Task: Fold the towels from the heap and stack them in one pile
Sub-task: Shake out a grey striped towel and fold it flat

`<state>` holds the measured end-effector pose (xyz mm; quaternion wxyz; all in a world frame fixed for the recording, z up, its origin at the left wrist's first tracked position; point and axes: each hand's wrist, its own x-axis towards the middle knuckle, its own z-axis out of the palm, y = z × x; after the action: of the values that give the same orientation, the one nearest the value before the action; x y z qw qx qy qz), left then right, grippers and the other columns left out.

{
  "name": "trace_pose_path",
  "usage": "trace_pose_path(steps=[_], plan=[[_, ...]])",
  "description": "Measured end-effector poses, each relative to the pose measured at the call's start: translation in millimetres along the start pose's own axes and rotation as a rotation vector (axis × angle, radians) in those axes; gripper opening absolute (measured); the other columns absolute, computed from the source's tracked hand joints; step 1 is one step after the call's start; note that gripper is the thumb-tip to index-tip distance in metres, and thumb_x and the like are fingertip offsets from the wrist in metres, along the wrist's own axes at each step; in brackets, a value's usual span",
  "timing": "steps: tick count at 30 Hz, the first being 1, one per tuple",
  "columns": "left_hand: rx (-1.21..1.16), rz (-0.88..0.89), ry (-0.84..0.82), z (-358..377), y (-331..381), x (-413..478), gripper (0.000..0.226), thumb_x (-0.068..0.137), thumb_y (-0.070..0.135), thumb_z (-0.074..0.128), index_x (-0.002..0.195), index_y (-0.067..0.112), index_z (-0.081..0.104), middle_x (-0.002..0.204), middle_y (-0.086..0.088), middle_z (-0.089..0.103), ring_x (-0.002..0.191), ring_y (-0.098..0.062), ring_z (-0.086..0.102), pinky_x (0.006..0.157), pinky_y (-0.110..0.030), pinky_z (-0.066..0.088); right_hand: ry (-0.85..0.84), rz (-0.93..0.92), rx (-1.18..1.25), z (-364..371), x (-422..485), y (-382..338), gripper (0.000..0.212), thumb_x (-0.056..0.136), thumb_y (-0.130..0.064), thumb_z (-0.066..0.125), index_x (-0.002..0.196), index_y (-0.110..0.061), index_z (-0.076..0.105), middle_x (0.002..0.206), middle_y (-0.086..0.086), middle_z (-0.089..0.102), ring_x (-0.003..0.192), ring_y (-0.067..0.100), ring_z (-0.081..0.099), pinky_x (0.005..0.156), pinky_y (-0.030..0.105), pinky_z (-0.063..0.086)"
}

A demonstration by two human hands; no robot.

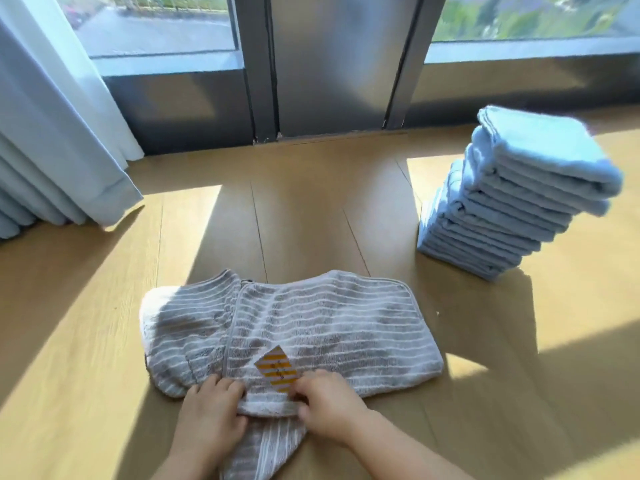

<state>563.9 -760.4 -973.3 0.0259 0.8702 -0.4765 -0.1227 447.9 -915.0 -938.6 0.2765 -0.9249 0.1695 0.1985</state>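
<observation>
A: Grip status?
B: Left grip [209,405] and right grip [329,400] both pinch the near fold of the grey striped towel [329,323], at floor [311,209] centre.
A: Surroundings?
B: Blue towel pile [519,195] at 2 o'clock; curtain [52,133] at 10 o'clock; yellow tag [277,372] beside the right grip.

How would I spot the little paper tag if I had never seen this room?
Start at the wooden floor before the window, where a grey striped towel lies spread. Near its front edge, just beside the right hand, sits the tag: the only orange-and-white striped thing there.
</observation>
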Motion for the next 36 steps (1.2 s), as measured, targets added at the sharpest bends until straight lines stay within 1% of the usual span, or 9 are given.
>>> trace_pose_path(steps=[5, 8, 11, 14, 18, 22, 29, 33, 36], plan=[[-0.046, -0.058, 0.043, -40.2, -15.5, 23.4, 0.033, 0.053, 0.034, 0.032, 0.048, 0.021, 0.062, 0.049, 0.004, 0.056, 0.048, -0.020, 0.061, 0.046, -0.013, 0.028, 0.214, 0.187, 0.168, -40.3, 5.6, 40.4, 0.029, 0.089, -0.016, 0.042, 0.113, -0.013, 0.060, 0.121, 0.007, 0.060, 0.113, 0.025, 0.053, 0.090, 0.031, 0.042], [-0.269, -0.143, 0.122, -65.6, -9.5, 59.8, 0.050, 0.061, 0.037, 0.029, 0.072, 0.006, 0.068, 0.076, -0.007, 0.062, 0.075, -0.027, 0.058, 0.058, -0.029, 0.038, 0.268, 0.358, 0.158, -70.8, 12.2, 80.6, 0.034, 0.091, -0.013, 0.041, 0.122, -0.014, 0.056, 0.127, 0.008, 0.056, 0.114, 0.027, 0.053, 0.091, 0.032, 0.043], [-0.333, -0.189, 0.146, -79.0, 0.7, 102.0, 0.040, 0.079, 0.024, 0.035, 0.092, 0.002, 0.066, 0.098, -0.013, 0.063, 0.096, -0.029, 0.055, 0.078, -0.035, 0.042, 0.272, 0.450, 0.086, -86.3, 21.4, 116.6, 0.037, 0.090, -0.014, 0.044, 0.127, -0.012, 0.051, 0.129, 0.011, 0.051, 0.118, 0.028, 0.048, 0.094, 0.033, 0.041], [-0.226, -0.190, 0.013, -73.3, 9.8, 143.7, 0.032, 0.092, 0.012, 0.041, 0.118, 0.004, 0.057, 0.124, -0.014, 0.056, 0.114, -0.030, 0.050, 0.092, -0.036, 0.040, 0.227, 0.511, 0.005, -90.2, 32.0, 143.5, 0.042, 0.091, -0.015, 0.045, 0.133, -0.013, 0.043, 0.134, 0.012, 0.043, 0.125, 0.029, 0.038, 0.100, 0.037, 0.038], [-0.046, -0.164, -0.254, -47.3, 10.7, 178.0, 0.054, 0.090, 0.022, 0.048, 0.141, 0.016, 0.032, 0.147, -0.008, 0.033, 0.134, -0.027, 0.031, 0.107, -0.040, 0.031, 0.180, 0.552, -0.050, -84.5, 43.4, 166.0, 0.048, 0.090, -0.022, 0.051, 0.136, -0.015, 0.038, 0.138, 0.012, 0.036, 0.128, 0.031, 0.032, 0.104, 0.041, 0.035], [-0.060, -0.230, -0.319, -29.4, 5.3, 171.3, 0.061, 0.081, 0.026, 0.059, 0.136, 0.020, 0.035, 0.137, -0.011, 0.039, 0.129, -0.029, 0.034, 0.104, -0.046, 0.036, 0.210, 0.539, -0.052, -75.3, 46.7, 167.9, 0.045, 0.090, -0.024, 0.054, 0.132, -0.015, 0.041, 0.133, 0.012, 0.040, 0.125, 0.030, 0.032, 0.102, 0.040, 0.036], [-0.016, -0.244, -0.416, -26.9, 8.6, 107.6, 0.016, 0.085, 0.022, 0.054, 0.086, 0.017, 0.039, 0.097, -0.009, 0.054, 0.087, -0.023, 0.048, 0.071, -0.031, 0.040, 0.083, 0.554, -0.074, -52.3, 16.8, 139.2, 0.029, 0.091, -0.020, 0.050, 0.120, -0.014, 0.051, 0.122, 0.010, 0.054, 0.114, 0.029, 0.050, 0.093, 0.036, 0.040], [0.124, -0.216, -0.421, -31.3, 14.0, 65.5, 0.007, 0.087, 0.020, 0.048, 0.094, 0.018, 0.046, 0.111, -0.005, 0.060, 0.103, -0.023, 0.056, 0.078, -0.030, 0.045, -0.026, 0.522, 0.025, -41.0, -16.9, 116.1, 0.005, 0.089, -0.019, 0.056, 0.091, -0.017, 0.051, 0.098, 0.007, 0.058, 0.090, 0.024, 0.056, 0.067, 0.027, 0.039], [0.101, -0.213, -0.341, -56.0, 11.1, 53.9, 0.007, 0.084, 0.017, 0.047, 0.091, 0.020, 0.048, 0.107, -0.003, 0.063, 0.101, -0.023, 0.058, 0.074, -0.028, 0.043, 0.037, 0.446, 0.162, -66.5, -34.5, 100.1, 0.012, 0.086, -0.021, 0.061, 0.077, -0.016, 0.054, 0.077, 0.001, 0.051, 0.079, 0.020, 0.048, 0.059, 0.026, 0.034]])
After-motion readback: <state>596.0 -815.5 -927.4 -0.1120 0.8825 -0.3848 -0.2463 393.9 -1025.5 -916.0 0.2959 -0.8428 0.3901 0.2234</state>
